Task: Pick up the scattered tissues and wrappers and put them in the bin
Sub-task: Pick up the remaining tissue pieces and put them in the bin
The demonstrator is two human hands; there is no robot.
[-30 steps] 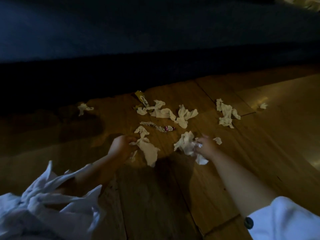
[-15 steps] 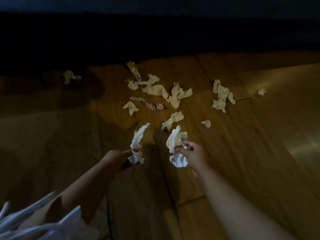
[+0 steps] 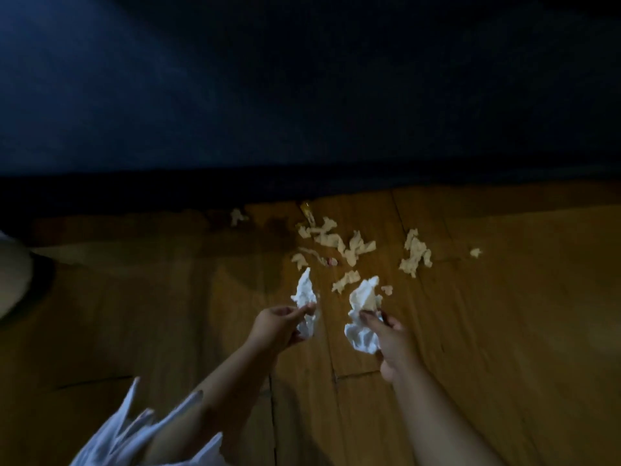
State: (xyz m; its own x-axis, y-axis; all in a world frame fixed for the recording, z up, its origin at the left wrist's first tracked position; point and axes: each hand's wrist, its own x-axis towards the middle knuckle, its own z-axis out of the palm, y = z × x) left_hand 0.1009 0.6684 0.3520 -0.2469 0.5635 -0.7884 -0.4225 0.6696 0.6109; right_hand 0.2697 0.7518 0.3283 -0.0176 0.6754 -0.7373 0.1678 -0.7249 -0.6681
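Observation:
My left hand (image 3: 277, 326) pinches a crumpled white tissue (image 3: 305, 294) and holds it above the wooden floor. A larger wad of white tissue (image 3: 363, 317) is gripped in my right hand (image 3: 391, 341), also lifted off the floor. Beyond both hands several torn tissues (image 3: 349, 245) lie scattered on the boards, with another clump (image 3: 416, 253) to the right. A yellow wrapper (image 3: 306, 210) lies at the far edge of the pile and a small red-and-white wrapper (image 3: 332, 261) sits among the scraps. No bin is clearly visible.
A dark blue piece of furniture (image 3: 302, 95) fills the back, its underside in shadow. A pale rounded object (image 3: 15, 280) shows at the left edge. A small tissue scrap (image 3: 237, 216) lies alone near the shadow, another (image 3: 475, 252) far right. White plastic bag (image 3: 134, 435) hangs from my left arm.
Both hands grabbed tissues off the floor and lifted them toward me. The view has swung left, so the litter now sits right of centre.

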